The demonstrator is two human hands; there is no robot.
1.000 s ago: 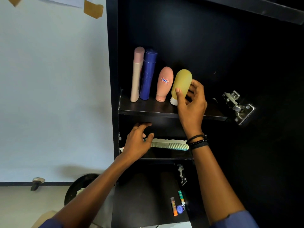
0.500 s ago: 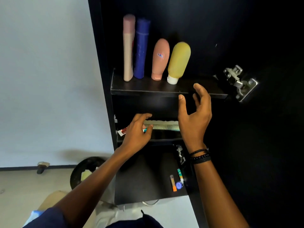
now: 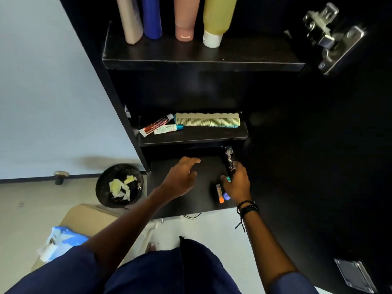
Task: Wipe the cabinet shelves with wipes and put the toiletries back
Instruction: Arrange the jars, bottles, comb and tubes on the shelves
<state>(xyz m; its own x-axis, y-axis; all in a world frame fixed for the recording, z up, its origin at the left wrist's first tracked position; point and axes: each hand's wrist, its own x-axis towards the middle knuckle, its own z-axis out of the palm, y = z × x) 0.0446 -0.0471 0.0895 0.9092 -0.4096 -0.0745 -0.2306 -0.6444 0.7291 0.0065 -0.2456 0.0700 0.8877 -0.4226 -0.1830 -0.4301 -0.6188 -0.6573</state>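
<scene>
On the top shelf (image 3: 244,58) of the black cabinet stand a beige bottle (image 3: 130,22), a blue bottle (image 3: 151,18), a pink tube (image 3: 184,20) and a yellow bottle (image 3: 216,18). The middle shelf (image 3: 201,136) holds a red tube (image 3: 156,125), a white tube (image 3: 168,129) and a comb (image 3: 207,119). My left hand (image 3: 181,179) hovers open over the bottom shelf (image 3: 191,202). My right hand (image 3: 237,183) closes on a small green-tipped tube (image 3: 228,178) beside an orange stick (image 3: 219,193) and a blue cap (image 3: 226,196).
A black bin (image 3: 101,187) with crumpled used wipes sits on the floor left of the cabinet. A blue wipes pack (image 3: 61,240) lies on a cardboard box (image 3: 89,215). The open cabinet door (image 3: 318,166) with metal hinges (image 3: 331,37) stands to the right.
Both hands dropped from the upper shelves to the bottom shelf. My right hand let go of the yellow bottle and now grips a small tube. The view tilted downward.
</scene>
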